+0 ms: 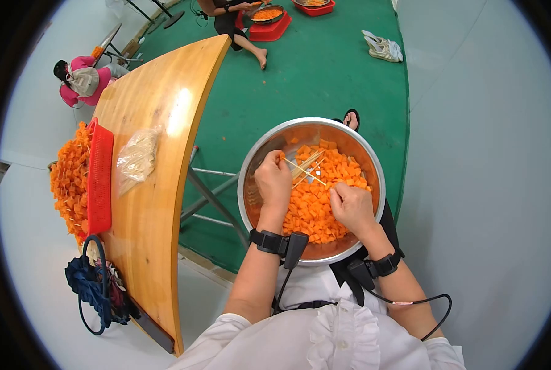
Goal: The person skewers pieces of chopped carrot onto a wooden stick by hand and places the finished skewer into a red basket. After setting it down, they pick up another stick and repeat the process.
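Note:
A large metal bowl (pixel 374 148) in front of my body holds a heap of orange carrot cubes (pixel 312 216). Several bamboo sticks (pixel 305 172) lie on the cubes. My left hand (pixel 273 184), over the bowl's left side, pinches one end of a thin bamboo skewer (pixel 303 171), with an orange piece at the fingertips. The skewer slants down to the right. Close to its other end is my right hand (pixel 353 206), fingers closed low over the cubes. Whatever those fingers grip is hidden among the orange pieces.
At left stands a wooden table (pixel 152 246) bearing a bag of sticks (pixel 138 154) and a red basket (pixel 101 179) heaped with skewered carrot pieces. A dark blue bag (pixel 90 283) is at its edge. Other people sit farther off; shoes (pixel 383 47) lie on the green floor.

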The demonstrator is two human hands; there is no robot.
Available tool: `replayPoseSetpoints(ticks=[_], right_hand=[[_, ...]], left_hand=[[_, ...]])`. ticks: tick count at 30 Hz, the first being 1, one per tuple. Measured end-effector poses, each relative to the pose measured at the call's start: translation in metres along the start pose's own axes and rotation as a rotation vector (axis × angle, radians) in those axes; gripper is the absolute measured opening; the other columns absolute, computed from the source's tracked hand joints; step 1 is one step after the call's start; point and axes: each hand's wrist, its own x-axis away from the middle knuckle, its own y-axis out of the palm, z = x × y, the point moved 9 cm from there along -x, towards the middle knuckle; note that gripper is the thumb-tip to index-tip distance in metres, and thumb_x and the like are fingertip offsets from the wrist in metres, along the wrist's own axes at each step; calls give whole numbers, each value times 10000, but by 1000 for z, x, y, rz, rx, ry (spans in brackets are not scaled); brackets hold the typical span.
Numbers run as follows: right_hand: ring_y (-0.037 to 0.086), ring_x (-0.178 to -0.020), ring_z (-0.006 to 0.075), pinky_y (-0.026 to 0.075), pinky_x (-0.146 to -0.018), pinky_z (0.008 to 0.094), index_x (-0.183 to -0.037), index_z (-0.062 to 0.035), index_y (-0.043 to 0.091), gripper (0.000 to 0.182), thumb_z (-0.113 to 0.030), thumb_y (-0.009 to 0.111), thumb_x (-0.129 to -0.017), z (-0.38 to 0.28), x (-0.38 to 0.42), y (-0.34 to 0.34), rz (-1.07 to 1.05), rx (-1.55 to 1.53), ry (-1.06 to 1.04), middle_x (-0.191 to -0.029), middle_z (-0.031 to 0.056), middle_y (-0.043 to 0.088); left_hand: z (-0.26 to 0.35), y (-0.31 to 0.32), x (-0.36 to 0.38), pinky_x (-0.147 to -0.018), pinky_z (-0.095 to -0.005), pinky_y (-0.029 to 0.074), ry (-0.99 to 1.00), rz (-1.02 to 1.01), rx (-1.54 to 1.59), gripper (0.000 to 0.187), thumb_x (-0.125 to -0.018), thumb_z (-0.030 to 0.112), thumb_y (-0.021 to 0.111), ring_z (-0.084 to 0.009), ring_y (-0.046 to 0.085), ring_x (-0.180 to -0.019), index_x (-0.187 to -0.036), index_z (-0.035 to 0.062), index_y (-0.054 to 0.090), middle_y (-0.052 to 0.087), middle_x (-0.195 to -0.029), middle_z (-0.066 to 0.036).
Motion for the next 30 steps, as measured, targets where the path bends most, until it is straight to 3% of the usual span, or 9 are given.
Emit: replayPoseSetpoints(ticks=[1, 10, 13, 16, 19, 22, 25, 28, 30], right_hand=[[538, -464, 277, 405, -425, 373, -609, -49, 465, 205, -92, 556, -788, -2, 0, 1, -12, 22, -8, -489, 123, 487], [556, -541, 253, 421, -463, 359, -650, -45, 465, 181, -101, 567, -790, -14, 1, -1, 38, 165, -151, -550, 107, 512], [561, -593, 281, 423, -496, 372, -663, -24, 471, 208, -135, 534, -827, 6, 0, 10, -107, 14, 82, -603, 133, 538], [552, -607, 317, 416, -535, 388, -688, 3, 476, 243, -164, 484, -865, 33, 5, 32, -246, -387, 288, -642, 169, 549], [549, -620, 334, 411, -565, 393, -708, 19, 479, 260, -174, 455, -881, 33, 4, 40, -241, -581, 338, -663, 201, 544], [542, -613, 337, 405, -563, 399, -713, 20, 464, 264, -179, 448, -885, 33, 1, 34, -199, -526, 350, -645, 207, 525], [547, -632, 273, 419, -592, 345, -778, 26, 501, 228, -163, 449, -894, 37, 3, 32, -228, -376, 344, -681, 166, 539], [540, -637, 315, 411, -580, 359, -770, 23, 470, 216, -153, 447, -894, 38, 3, 29, -194, -341, 322, -675, 192, 514], [537, -628, 361, 398, -561, 421, -769, 9, 448, 204, -154, 446, -893, 33, -1, 22, -135, -317, 262, -647, 206, 519]], left_hand=[[3, -1, 0, -635, -388, 501, 58, 16, -42, 168, -750, 15, 550, -345, 620, -706, -894, 2, 635, 630, -781, -203], [12, 1, 0, -640, -404, 490, 149, -1, -175, 152, -755, 32, 560, -339, 619, -718, -886, 21, 638, 637, -791, -182], [12, 1, -1, -642, -397, 492, 149, -17, -89, 152, -753, 32, 568, -334, 619, -717, -887, 29, 639, 635, -786, -178], [28, -1, 2, -616, -347, 499, 231, -38, -2, 169, -744, 7, 577, -307, 634, -695, -897, 11, 646, 643, -780, -164], [46, 7, 17, -636, -331, 507, 304, -88, 5, 172, -742, -10, 581, -286, 647, -712, -901, 7, 646, 646, -795, -170], [38, 13, 14, -662, -309, 513, 210, -160, 123, 187, -744, -25, 584, -260, 659, -746, -919, 1, 646, 653, -808, -172], [37, 18, 12, -650, -326, 506, 151, -246, 239, 234, -740, -36, 563, -285, 650, -738, -954, 13, 644, 644, -818, -189], [36, 23, 9, -660, -302, 506, 169, -289, 309, 238, -747, -32, 559, -259, 660, -754, -962, 9, 650, 650, -839, -193], [41, 26, 12, -663, -299, 506, 151, -367, 345, 243, -742, -39, 544, -253, 662, -766, -952, 7, 656, 651, -845, -197]])
